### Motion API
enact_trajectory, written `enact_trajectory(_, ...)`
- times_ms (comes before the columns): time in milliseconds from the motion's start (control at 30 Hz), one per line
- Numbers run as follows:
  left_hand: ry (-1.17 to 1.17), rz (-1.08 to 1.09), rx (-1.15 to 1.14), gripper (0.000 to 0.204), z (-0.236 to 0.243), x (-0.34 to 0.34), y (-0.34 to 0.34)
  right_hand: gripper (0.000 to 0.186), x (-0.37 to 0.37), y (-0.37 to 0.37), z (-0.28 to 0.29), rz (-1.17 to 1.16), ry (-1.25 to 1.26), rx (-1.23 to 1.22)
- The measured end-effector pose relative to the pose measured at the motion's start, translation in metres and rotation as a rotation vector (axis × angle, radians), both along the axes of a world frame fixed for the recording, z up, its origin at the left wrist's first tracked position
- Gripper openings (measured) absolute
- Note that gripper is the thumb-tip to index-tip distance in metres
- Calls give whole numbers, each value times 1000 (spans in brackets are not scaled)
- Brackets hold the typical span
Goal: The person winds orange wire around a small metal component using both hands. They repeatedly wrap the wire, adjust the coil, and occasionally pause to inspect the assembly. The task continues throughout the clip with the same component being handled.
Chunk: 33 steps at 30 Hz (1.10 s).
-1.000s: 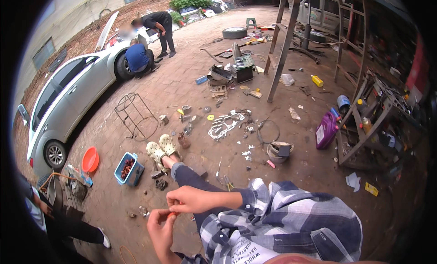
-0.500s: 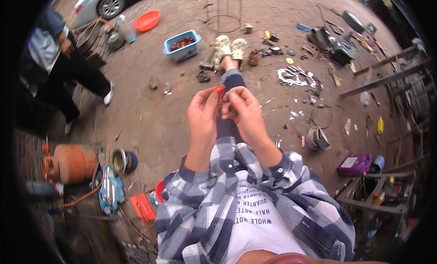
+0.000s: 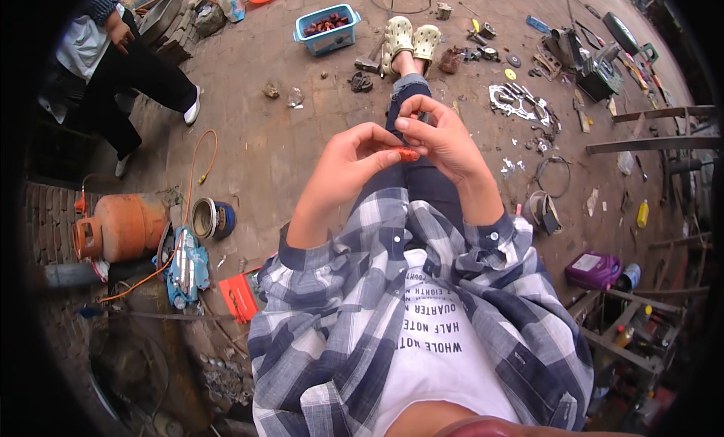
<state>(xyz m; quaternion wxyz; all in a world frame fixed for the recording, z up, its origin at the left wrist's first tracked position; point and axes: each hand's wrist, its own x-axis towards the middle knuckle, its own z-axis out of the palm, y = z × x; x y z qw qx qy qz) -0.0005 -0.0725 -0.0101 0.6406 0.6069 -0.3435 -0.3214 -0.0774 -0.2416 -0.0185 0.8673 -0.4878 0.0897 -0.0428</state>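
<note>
I am seated on paved ground with my legs stretched out, wearing a plaid shirt over a white printed tee. My left hand (image 3: 348,169) and my right hand (image 3: 445,139) meet above my thighs. Both pinch a small red-orange piece (image 3: 408,154) between their fingertips. The piece is mostly hidden by my fingers, so its shape is unclear. My feet in pale clogs (image 3: 412,39) lie crossed at the far end of my legs.
A blue crate (image 3: 327,28) of dark parts stands left of my feet. An orange gas cylinder (image 3: 121,226), a blue torch (image 3: 188,265) and a hose lie at my left. Another person (image 3: 113,60) sits at upper left. Metal parts (image 3: 520,101), a purple jug (image 3: 594,269) and racks crowd the right.
The view has swung down from the yard and car to my lap. My hands stay together on the small red piece, now with the fingers pinching it more closely.
</note>
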Motion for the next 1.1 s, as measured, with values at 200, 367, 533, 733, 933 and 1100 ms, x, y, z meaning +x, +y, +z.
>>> enact_trajectory(200,-752,543,140,13,-12,-7,-14,18,1,42,-11,-460,-175,-784)
enact_trajectory(367,-239,732,-204,13,-35,-10,-28,28,-7,69,-18,-399,-186,-178)
enact_trajectory(533,331,489,-415,19,-21,-14,-22,32,-9,60,-15,-286,-155,7)
enact_trajectory(733,519,289,-477,23,-16,-7,-6,35,-8,41,-11,-26,-204,254)
enact_trajectory(933,571,221,-497,24,-13,-7,-1,32,-6,35,-16,240,-354,592)
enact_trajectory(1100,537,214,-490,24,-9,-11,0,26,-2,32,-22,254,-285,544)
